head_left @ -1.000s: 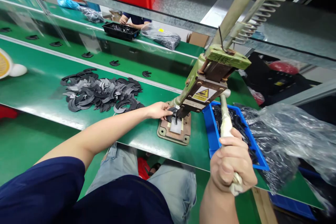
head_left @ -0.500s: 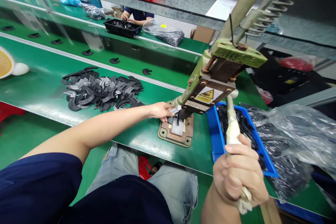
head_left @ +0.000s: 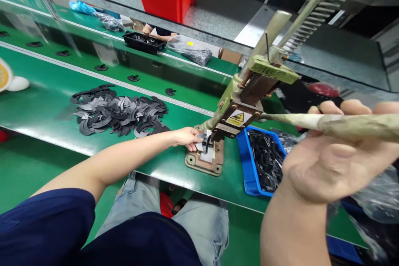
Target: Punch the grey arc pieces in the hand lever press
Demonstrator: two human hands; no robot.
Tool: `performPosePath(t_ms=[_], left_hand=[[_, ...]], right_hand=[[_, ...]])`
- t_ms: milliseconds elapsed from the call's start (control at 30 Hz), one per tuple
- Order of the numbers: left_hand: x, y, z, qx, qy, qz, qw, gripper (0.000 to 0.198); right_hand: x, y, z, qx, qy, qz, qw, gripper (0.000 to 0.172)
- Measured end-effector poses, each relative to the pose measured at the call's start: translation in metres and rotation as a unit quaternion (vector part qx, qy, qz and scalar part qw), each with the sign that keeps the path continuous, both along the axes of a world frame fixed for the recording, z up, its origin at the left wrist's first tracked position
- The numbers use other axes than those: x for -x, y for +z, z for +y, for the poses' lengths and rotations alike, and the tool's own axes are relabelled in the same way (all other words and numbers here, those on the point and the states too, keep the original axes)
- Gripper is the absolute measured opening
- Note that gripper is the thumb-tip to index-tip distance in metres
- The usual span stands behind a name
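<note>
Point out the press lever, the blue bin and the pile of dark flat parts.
press lever (head_left: pixel 293 119): head view, on the left part of its pale shaft.
blue bin (head_left: pixel 242 160): head view, on its left wall.
pile of dark flat parts (head_left: pixel 118 110): head view, on the middle of the heap.

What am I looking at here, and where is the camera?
The camera sits on a person's head, looking down at their own arms. The green machine is a hand-operated press on a green bench. The right hand grips its long lever, about level. The left hand holds a dark part on the press base. A pile of dark crescent pieces lies to the left; a blue bin of dark pieces sits right of the press. Another person's hand works at a black tray far back.
</note>
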State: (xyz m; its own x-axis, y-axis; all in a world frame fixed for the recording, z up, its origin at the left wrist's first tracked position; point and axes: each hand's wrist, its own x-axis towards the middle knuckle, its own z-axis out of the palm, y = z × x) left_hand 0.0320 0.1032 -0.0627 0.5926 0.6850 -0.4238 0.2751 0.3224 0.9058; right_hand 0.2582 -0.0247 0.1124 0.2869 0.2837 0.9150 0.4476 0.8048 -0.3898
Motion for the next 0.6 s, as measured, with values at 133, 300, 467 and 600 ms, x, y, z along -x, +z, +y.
performPosePath(t_ms=[133,300,467,600], left_hand=[[0.026,0.023,-0.03,-0.058,-0.011,-0.063,0.996,0.047],[0.047,0.042,-0.06,-0.062,-0.053,-0.085,0.993,0.053],[0.047,0.039,-0.073,-0.069,-0.084,-0.079,0.991,0.053],[0.046,0.036,-0.081,-0.076,-0.093,-0.07,0.99,0.052]], right_hand=[[-0.002,-0.071,-0.002,0.046,-0.106,0.02,0.993,0.044],[0.031,-0.166,-0.028,0.28,-0.025,-0.114,0.953,0.031],[0.049,-0.171,-0.041,0.352,0.033,-0.199,0.914,0.015],[0.044,-0.168,-0.043,0.361,0.046,-0.226,0.903,0.011]])
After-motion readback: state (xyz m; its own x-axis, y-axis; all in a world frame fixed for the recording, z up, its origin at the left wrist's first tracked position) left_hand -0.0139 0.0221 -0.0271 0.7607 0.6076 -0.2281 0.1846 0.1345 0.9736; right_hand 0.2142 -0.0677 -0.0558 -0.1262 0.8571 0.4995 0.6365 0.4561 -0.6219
